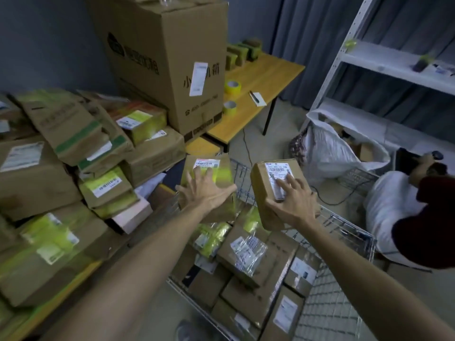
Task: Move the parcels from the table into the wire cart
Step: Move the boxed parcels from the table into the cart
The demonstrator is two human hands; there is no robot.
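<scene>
Parcels (61, 143), brown cardboard boxes with white labels and yellow-green tape, are heaped on the counter at left. Its bare wood top (268, 72) shows only far back, past a tall brown carton (157, 57). Many more parcels already lie in the silver wire cart (344, 225) near right, stacked so its floor is covered.

Two are in transit:
- Left grip (206, 190): fingers spread wide and flat on the face of a yellow-taped brown cardboard parcel (222, 173), over the cart's far left corner. The thumb lies along the right edge. This parcel is blurred, and I can't tell what holds it from below.
- Right grip (293, 203): pinching a small brown cardboard parcel with a barcode label (263, 185), fingers on the label face and thumb under the near edge. It is tilted and clear of the load, above the middle of the cart.

Step, as a judgement: this is the drop-off half of a cycle, with both parcels over the cart and neither set down. The next move calls for lowering each onto the stack. The far end looks lowest, so that is where to aim. Keep the left one inside the wire rim, since it sits right at the corner. Then loosen both grips and reach back left to the heap, which still holds plenty.

A person in a dark red sleeve (428, 232) crouches far right, well apart from the cart.
</scene>
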